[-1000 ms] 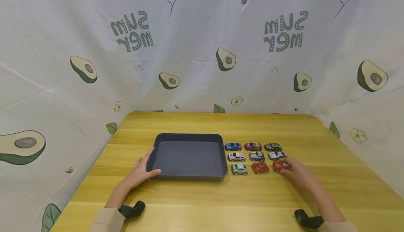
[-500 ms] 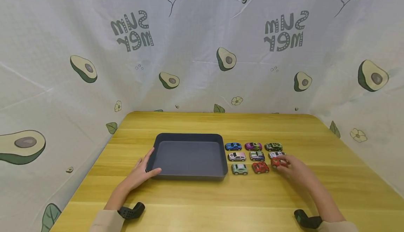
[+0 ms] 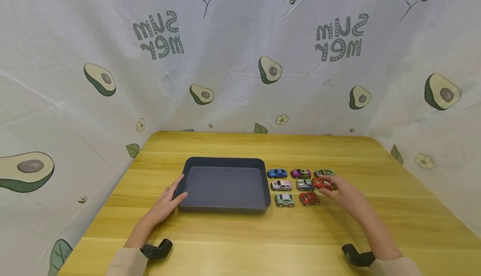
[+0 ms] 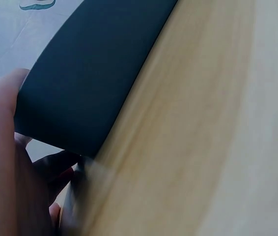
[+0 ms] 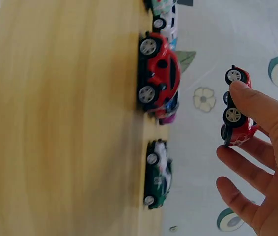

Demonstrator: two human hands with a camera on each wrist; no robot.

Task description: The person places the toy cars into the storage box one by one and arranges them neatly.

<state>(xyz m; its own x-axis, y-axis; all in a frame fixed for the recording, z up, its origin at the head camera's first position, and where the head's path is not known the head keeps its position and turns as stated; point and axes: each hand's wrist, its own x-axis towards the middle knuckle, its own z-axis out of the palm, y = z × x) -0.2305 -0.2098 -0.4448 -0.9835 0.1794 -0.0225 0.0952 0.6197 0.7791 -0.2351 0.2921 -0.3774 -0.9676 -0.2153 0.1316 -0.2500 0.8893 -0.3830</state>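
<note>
My right hand [image 3: 331,186] pinches a small red toy car [image 3: 321,183] and holds it lifted just above the grid of toy cars; in the right wrist view this red car [image 5: 237,112] hangs clear of the wood between thumb and fingers. Below it stand another red car [image 3: 309,198] and a light green car [image 3: 284,200]. A dark grey tray [image 3: 225,207] lies at the table's middle with nothing in it. My left hand [image 3: 170,198] rests against its front left corner, fingers straight along the tray wall [image 4: 95,73].
Blue [image 3: 277,173], purple [image 3: 301,173] and dark green [image 3: 324,172] cars form the back row; a pink-white car [image 3: 282,185] sits behind the light green one. The yellow wooden table [image 3: 240,238] is walled by an avocado-print cloth [image 3: 240,59] on three sides.
My right hand has lifted the red car from the front right spot of the grid and carried it up and leftward. The left hand stays at the tray corner.
</note>
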